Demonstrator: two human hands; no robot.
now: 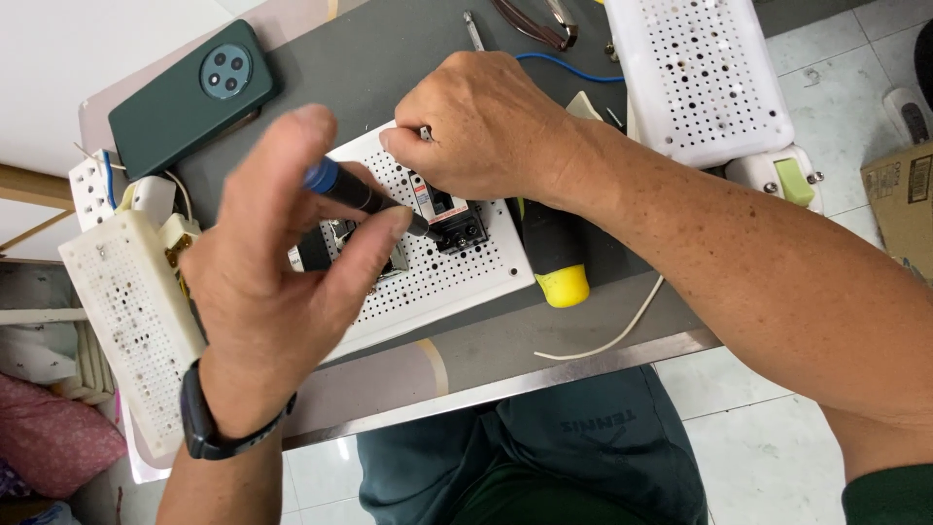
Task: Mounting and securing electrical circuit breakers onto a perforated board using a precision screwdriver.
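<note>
My left hand [282,253] grips a small screwdriver [355,192] with a blue cap and black shaft, its tip pointing at a black circuit breaker [457,226]. The breaker sits on a white perforated board [466,277] lying on the grey table. My right hand [481,126] rests curled over the breaker's far side, pinching a small metal part at its fingertips. A black round fitting [313,255] on the board is partly hidden under my left fingers.
A dark green phone [190,97] lies at the back left. More white perforated boards stand at the left [131,321] and back right [705,73]. A black and yellow tool handle [556,258], a white cable [612,335], a blue wire [564,66] and pliers [535,21] lie around.
</note>
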